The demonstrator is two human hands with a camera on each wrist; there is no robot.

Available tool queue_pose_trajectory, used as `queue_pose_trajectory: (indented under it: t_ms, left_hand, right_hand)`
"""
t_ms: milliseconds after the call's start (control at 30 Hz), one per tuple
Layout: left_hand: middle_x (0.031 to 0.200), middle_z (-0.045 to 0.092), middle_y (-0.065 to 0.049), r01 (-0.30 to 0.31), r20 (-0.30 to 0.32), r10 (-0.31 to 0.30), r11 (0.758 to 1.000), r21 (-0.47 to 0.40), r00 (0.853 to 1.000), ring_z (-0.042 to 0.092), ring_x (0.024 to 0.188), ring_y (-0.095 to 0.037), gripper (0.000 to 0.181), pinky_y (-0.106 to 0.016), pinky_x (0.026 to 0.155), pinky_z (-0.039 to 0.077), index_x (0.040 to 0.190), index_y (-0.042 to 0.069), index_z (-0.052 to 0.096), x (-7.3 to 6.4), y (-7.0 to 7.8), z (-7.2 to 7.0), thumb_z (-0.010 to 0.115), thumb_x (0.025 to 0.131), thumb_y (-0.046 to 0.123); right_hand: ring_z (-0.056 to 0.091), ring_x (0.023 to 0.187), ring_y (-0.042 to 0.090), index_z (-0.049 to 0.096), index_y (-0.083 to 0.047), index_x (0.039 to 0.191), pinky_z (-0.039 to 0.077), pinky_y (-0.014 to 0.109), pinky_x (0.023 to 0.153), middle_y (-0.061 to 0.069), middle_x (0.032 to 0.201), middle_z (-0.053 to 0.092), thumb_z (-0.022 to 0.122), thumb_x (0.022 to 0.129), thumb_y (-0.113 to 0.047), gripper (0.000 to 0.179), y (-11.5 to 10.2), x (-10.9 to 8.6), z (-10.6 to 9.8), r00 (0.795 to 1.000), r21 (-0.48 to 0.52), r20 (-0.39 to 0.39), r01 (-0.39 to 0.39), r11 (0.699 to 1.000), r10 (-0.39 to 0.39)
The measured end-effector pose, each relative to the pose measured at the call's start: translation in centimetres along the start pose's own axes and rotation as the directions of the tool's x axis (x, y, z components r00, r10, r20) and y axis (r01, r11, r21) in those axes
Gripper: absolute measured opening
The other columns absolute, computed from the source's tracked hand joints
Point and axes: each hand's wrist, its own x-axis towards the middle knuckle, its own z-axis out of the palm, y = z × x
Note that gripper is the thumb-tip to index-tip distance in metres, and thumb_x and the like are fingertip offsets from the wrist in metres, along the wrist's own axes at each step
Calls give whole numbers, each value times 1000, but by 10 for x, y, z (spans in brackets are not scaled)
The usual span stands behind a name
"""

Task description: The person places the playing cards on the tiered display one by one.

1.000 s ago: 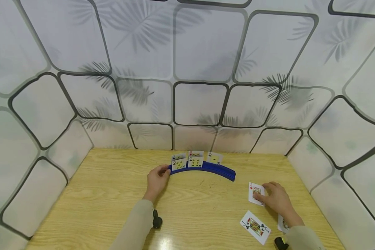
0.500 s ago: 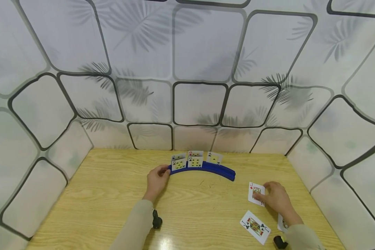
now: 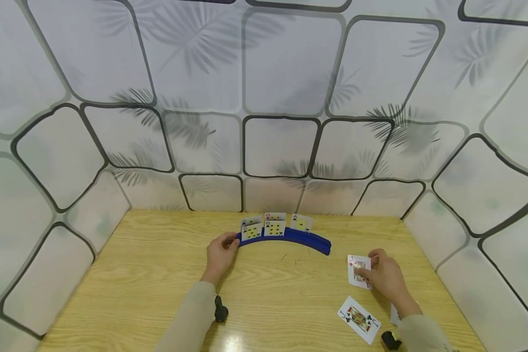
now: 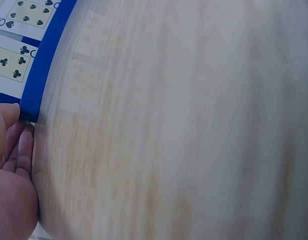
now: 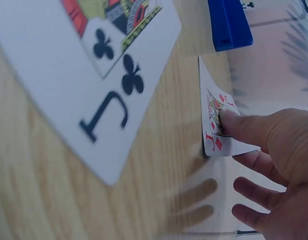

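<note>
In the head view my left hand (image 3: 221, 255) pinches the left end of a curved blue card holder (image 3: 308, 239). Its thumb lies over the end of the rail in the left wrist view. Two sixes stand in the front row of the holder: a six of clubs (image 4: 14, 62) and a six of spades (image 4: 29, 17). Right of the holder, my right hand (image 3: 388, 278) pinches a jack of diamonds (image 3: 355, 264), thumb on its face and a finger behind. The right wrist view shows this card tilted up from the table, other fingers spread.
A jack of clubs (image 3: 359, 320) lies face up on the wooden table (image 3: 264, 293) nearer me. Another card (image 3: 394, 315) is mostly hidden under the right forearm. Behind the sixes are an eight (image 3: 275, 216) and another card; an ace (image 3: 301, 223) leans right of them.
My right hand has shifted slightly left with the jack of diamonds, and the card's tilt has changed a little. My left hand stays at the holder's end.
</note>
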Motion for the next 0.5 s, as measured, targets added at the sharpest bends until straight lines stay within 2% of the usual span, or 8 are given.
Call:
queue_pose_trajectory:
  t_ms: [133, 267, 500]
  left_hand:
    - [118, 77, -16, 3, 0, -3, 1000, -2, 1000, 73, 109, -31, 23, -46, 95, 60, 122, 2, 76, 0, -1, 0, 70, 100, 7]
    - [118, 77, -17, -5, -2, 5, 1000, -4, 1000, 73, 108, -31, 22, -46, 95, 60, 121, 2, 76, 1, -2, 0, 70, 100, 7]
    - [117, 78, -16, -7, -5, 7, 1000, -2, 1000, 73, 107, -30, 22, -44, 94, 60, 120, 3, 76, 1, -3, 0, 71, 100, 8]
  right_hand:
    - [69, 90, 31, 59, 3, 124, 54, 35, 72, 22, 105, 71, 77, 95, -11, 37, -3, -1, 1, 998, 49, -57, 41, 998, -39]
    - [70, 91, 28, 62, 0, 124, 54, 27, 71, 19, 105, 74, 73, 98, -7, 30, -10, 1, 2, 993, 111, -103, 76, 991, -65]
    - [64, 83, 6, 63, -3, 124, 51, 22, 67, 15, 105, 77, 73, 99, -8, 27, -27, 9, 2, 984, 162, -140, 135, 978, -112]
